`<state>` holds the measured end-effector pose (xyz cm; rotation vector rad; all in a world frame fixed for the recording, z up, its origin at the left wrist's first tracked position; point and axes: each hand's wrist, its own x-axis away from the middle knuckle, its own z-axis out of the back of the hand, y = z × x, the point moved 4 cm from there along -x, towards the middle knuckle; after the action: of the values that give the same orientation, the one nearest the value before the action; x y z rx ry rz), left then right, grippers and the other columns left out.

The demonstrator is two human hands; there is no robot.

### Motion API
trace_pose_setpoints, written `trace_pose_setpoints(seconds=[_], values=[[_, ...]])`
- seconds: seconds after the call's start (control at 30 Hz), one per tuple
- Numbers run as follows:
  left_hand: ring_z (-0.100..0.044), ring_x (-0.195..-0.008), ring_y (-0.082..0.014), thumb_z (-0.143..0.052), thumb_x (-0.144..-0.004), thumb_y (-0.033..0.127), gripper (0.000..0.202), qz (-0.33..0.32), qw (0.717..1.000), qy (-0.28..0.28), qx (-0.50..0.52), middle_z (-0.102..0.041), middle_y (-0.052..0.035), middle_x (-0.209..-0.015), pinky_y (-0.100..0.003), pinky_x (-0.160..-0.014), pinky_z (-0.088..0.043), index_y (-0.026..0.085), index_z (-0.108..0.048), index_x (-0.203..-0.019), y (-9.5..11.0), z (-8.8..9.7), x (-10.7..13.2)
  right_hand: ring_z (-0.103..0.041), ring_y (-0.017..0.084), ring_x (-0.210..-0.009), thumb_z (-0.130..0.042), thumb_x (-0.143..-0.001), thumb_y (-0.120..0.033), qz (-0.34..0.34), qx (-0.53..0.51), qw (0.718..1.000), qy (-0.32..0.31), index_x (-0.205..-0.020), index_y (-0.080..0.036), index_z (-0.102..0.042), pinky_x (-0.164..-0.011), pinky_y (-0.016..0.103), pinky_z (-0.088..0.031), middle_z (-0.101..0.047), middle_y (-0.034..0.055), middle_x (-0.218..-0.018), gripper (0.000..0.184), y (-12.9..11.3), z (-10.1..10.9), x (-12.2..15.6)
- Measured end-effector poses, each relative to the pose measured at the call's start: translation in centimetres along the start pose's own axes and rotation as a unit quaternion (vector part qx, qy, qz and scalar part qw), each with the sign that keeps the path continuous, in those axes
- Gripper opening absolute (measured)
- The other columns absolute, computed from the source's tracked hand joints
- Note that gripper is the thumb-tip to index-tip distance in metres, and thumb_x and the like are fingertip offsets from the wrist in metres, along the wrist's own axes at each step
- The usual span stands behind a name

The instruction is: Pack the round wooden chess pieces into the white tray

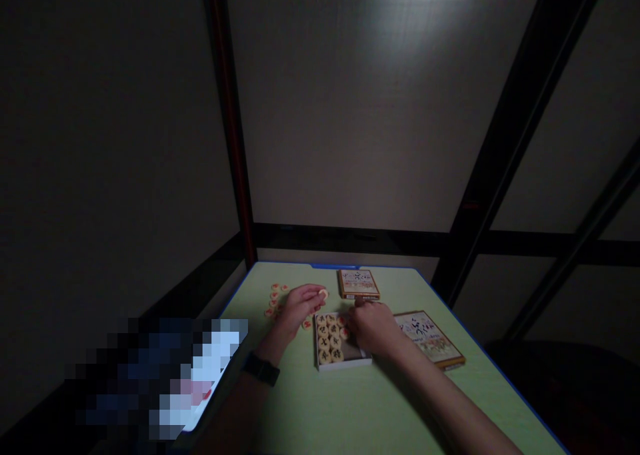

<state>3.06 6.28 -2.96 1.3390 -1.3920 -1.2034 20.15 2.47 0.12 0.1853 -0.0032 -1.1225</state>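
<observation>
My left hand pinches a round xiangqi piece between thumb and fingers, above the table just left of the box tray. Several red-marked pieces lie on the table beside and partly behind that hand. The open box tray holds rows of round pieces, black-marked ones on the left and red-marked ones near my right hand. My right hand is closed over the tray's upper right part, fingers pointing down into it. Its fingertips are mostly hidden, and I cannot make out what they hold.
A printed box lies at the back of the green table. A larger printed lid lies to the right, partly under my right forearm. At the left edge is a bright, pixelated screen. Walls stand behind the table.
</observation>
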Motion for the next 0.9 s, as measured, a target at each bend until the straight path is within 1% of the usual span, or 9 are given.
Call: trace_pose_setpoints(seconds=[0.17,0.23,0.3,0.4,0.47,0.53,0.7,0.8,0.9], values=[[-0.064,-0.071,-0.0138,-0.088,-0.058,0.039,0.043,0.004,1.000,0.002,-0.007,-0.073,-0.0068,-0.082,-0.024,-0.067,-0.049,0.014,-0.070,-0.087,-0.1,0.0,-0.1,-0.071,0.029,-0.085,-0.058,-0.081,-0.016,-0.009,0.013,1.000,-0.015,-0.095,-0.012,-0.075,-0.072,0.033,-0.052,-0.072,0.0194,-0.098,0.022,-0.2,0.1,-0.2],[-0.063,-0.069,-0.0129,-0.088,-0.057,0.039,0.042,0.005,1.000,0.004,-0.001,-0.072,-0.0064,-0.080,-0.023,-0.065,-0.049,0.014,-0.070,-0.087,-0.1,0.0,-0.1,-0.071,0.029,-0.085,-0.058,-0.081,-0.017,-0.018,0.005,1.000,-0.013,-0.095,-0.012,-0.074,-0.072,0.033,-0.051,-0.072,0.0196,-0.099,0.022,-0.1,0.3,-0.1],[-0.063,-0.068,-0.0122,-0.089,-0.056,0.038,0.042,0.007,1.000,0.007,0.005,-0.072,-0.0060,-0.079,-0.022,-0.064,-0.048,0.014,-0.071,-0.086,0.0,0.0,-0.1,-0.071,0.028,-0.084,-0.059,-0.082,-0.021,-0.021,-0.013,1.000,-0.003,-0.094,-0.013,-0.074,-0.071,0.033,-0.050,-0.072,0.0182,-0.100,0.021,0.1,0.7,0.1],[-0.063,-0.068,-0.0118,-0.089,-0.057,0.036,0.041,0.009,1.000,0.010,0.010,-0.072,-0.0057,-0.079,-0.022,-0.063,-0.048,0.014,-0.071,-0.085,0.2,-0.1,0.1,-0.070,0.026,-0.083,-0.059,-0.082,-0.026,0.017,-0.052,0.998,-0.003,-0.089,-0.018,-0.073,-0.068,0.030,-0.046,-0.073,0.0131,-0.096,0.018,0.0,1.1,0.6],[-0.063,-0.067,-0.0117,-0.089,-0.057,0.036,0.041,0.009,1.000,0.011,0.010,-0.072,-0.0057,-0.078,-0.021,-0.063,-0.048,0.014,-0.071,-0.085,0.3,-0.1,0.2,-0.069,0.024,-0.082,-0.058,-0.083,-0.026,0.055,-0.071,0.996,-0.016,-0.088,-0.020,-0.072,-0.066,0.028,-0.044,-0.073,0.0103,-0.093,0.017,-0.4,1.2,0.8],[-0.063,-0.068,-0.0118,-0.089,-0.057,0.037,0.041,0.010,1.000,0.009,0.012,-0.072,-0.0058,-0.078,-0.022,-0.064,-0.048,0.013,-0.071,-0.085,0.3,-0.2,0.3,-0.069,0.023,-0.081,-0.057,-0.083,-0.024,0.073,-0.076,0.994,-0.025,-0.091,-0.021,-0.071,-0.064,0.028,-0.042,-0.073,0.0096,-0.094,0.017,-0.7,1.1,0.9],[-0.065,-0.071,-0.0136,-0.090,-0.057,0.038,0.043,0.013,1.000,0.000,0.014,-0.072,-0.0068,-0.080,-0.024,-0.067,-0.050,0.013,-0.071,-0.086,0.2,-0.3,0.2,-0.069,0.024,-0.084,-0.057,-0.082,-0.020,0.077,-0.083,0.993,-0.041,-0.098,-0.020,-0.070,-0.066,0.029,-0.042,-0.072,0.0116,-0.101,0.021,-1.1,0.5,0.6],[-0.065,-0.071,-0.0136,-0.091,-0.055,0.037,0.044,0.020,1.000,-0.001,0.019,-0.072,-0.0071,-0.079,-0.024,-0.068,-0.050,0.012,-0.071,-0.086,0.1,-0.2,0.2,-0.067,0.023,-0.083,-0.053,-0.087,-0.018,0.087,-0.087,0.992,-0.035,-0.102,-0.018,-0.069,-0.066,0.029,-0.041,-0.070,0.0126,-0.104,0.022,-0.8,0.2,0.5],[-0.065,-0.070,-0.0131,-0.092,-0.055,0.037,0.044,0.023,0.999,-0.001,0.027,-0.073,-0.0076,-0.080,-0.024,-0.068,-0.050,0.012,-0.072,-0.086,0.0,-0.2,0.1,-0.065,0.021,-0.079,-0.049,-0.092,-0.019,0.087,-0.085,0.992,-0.023,-0.101,-0.017,-0.069,-0.064,0.028,-0.040,-0.069,0.0122,-0.103,0.022,-0.4,-0.2,0.4]])
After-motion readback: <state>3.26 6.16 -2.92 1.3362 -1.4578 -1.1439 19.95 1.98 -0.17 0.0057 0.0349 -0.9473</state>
